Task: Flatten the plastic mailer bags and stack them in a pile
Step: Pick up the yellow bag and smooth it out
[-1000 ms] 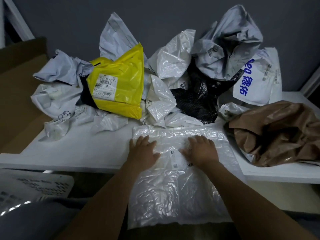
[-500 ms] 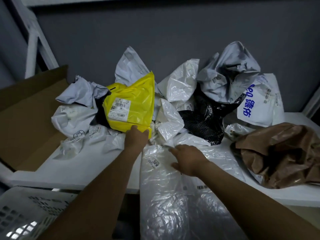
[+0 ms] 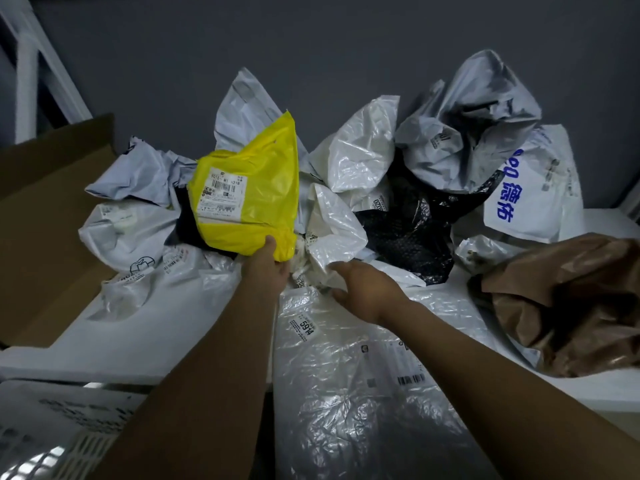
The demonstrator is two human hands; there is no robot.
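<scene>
Yellow mailer bag (image 3: 266, 174) stands crumpled in the heap (image 3: 460, 133) just beyond the flattened clear bag (image 3: 346, 393), toward its left; your left grip (image 3: 266, 271) pinches the yellow bag's lower corner, thumb (image 3: 270, 242) on top, so the bag rises above and leftward of the grip; lift it free of its neighbours before you pull, since they seem pressed against it; then lay it on the clear bag and smooth from the middle outward. The white crumpled bag (image 3: 332, 230) sits directly beyond the clear bag's far edge; your right grip (image 3: 367, 289) touches its lower edge; I cannot tell whether it clasps the plastic; keep it ready for pressing.
</scene>
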